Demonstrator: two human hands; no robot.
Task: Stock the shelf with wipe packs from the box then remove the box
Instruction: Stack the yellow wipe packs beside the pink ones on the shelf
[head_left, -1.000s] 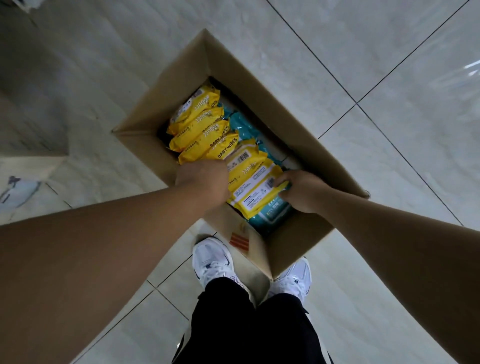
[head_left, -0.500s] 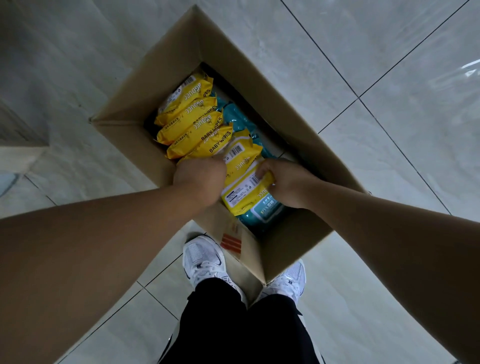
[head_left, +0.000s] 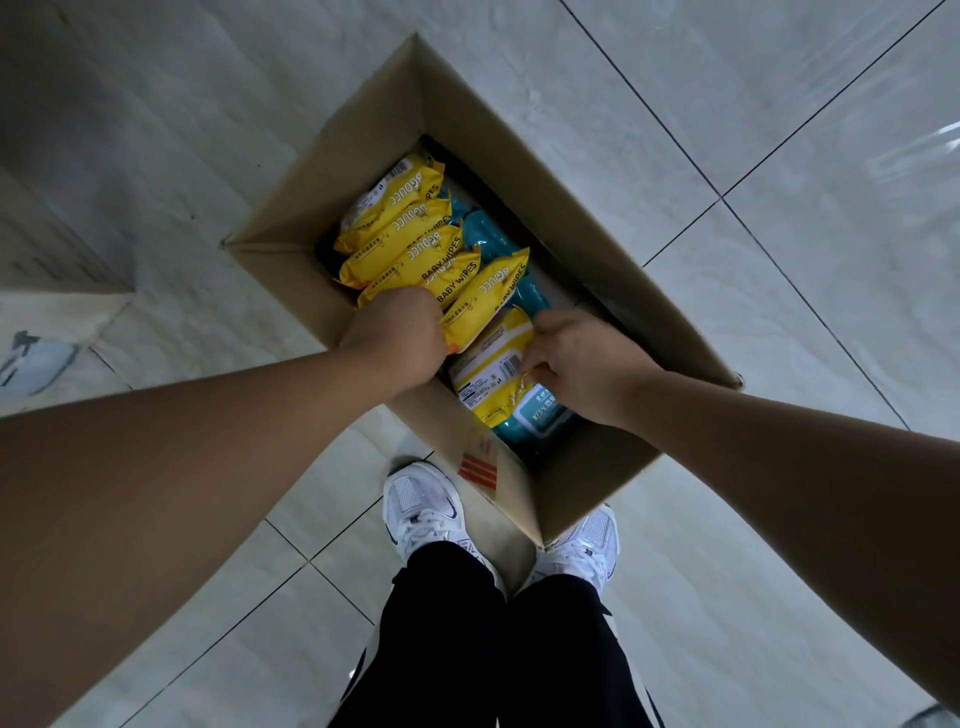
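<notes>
an open cardboard box (head_left: 519, 156) sits on a glossy, pale, marble-look tiled floor (head_left: 779, 130) with thin dark grout lines. its near corner is wedged between two white mesh sneakers (head_left: 423, 509), above black trousers (head_left: 467, 649). both bare forearms reach down over the near rim and hide part of the contents. at the left edge is a pale ledge (head_left: 52, 312), too dim to identify.

inside, soft crinkly yellow packs (head_left: 395, 223) stand on edge in a slanted row along the left wall, over flatter teal packs (head_left: 483, 234). the left hand (head_left: 395, 338) is balled into a fist, its fingers curled round the near ends of the yellow packs. the right hand (head_left: 576, 364) pinches the edge of a yellow barcode pack (head_left: 493, 374), which lies white label up on a teal one.

the yellow film reads "baby wipes", with a brand that looks like "ggducc". the nearest teal label shows "75%". red-orange stripes (head_left: 478, 470) are printed on the box's near outer face.
</notes>
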